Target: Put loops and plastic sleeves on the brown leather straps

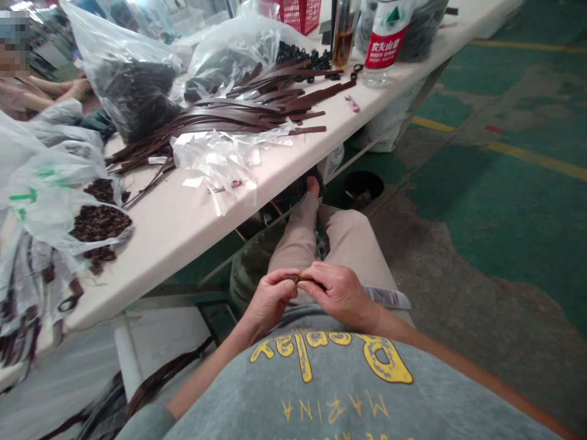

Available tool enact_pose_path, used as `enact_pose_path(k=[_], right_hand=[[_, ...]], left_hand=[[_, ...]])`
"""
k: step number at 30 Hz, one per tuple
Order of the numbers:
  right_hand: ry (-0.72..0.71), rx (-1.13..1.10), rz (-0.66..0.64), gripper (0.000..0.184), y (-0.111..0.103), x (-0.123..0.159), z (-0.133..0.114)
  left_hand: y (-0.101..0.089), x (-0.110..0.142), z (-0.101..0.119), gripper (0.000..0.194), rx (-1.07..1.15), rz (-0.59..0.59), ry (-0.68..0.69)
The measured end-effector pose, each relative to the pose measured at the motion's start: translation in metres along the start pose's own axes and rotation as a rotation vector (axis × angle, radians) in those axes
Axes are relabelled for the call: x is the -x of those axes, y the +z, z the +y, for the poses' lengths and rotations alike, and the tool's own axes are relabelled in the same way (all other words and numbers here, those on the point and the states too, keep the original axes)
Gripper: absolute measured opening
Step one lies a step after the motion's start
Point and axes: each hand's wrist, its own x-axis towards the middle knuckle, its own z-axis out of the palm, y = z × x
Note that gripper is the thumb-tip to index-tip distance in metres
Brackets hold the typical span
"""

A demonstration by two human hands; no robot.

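My left hand point(270, 298) and my right hand point(337, 290) meet in my lap, over beige trousers. Both pinch a small dark brown strap piece point(296, 279) between thumbs and fingertips. A clear wrapper strip point(387, 297) sticks out to the right from under my right hand. On the white table point(183, 217) to my left lies a pile of long brown straps point(238, 110), beside crumpled clear wrappers point(220, 159).
Plastic bags of dark parts point(132, 85) and small brown pieces point(98, 223) sit on the table. A water bottle point(385, 36) and a red basket point(300, 13) stand at the far end. Another person's arms point(59, 88) rest at far left. Green floor lies to the right.
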Motion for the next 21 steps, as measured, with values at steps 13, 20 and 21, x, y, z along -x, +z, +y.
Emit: enact_pose_path(k=[13,20,21], right_hand=[[0.133,0.332,-0.211,0.023,0.0,0.02,0.011],[0.069,0.423,-0.317,0.028,0.006,0.02,0.013],[0.05,0.406,-0.323,0.03,0.007,0.019,0.013]], left_hand=[[-0.006,0.005,0.021,0.017,-0.227,0.033,0.132],[-0.012,0.005,0.014,0.019,-0.291,0.002,0.098],[-0.012,0.005,0.011,0.02,-0.298,-0.036,0.082]])
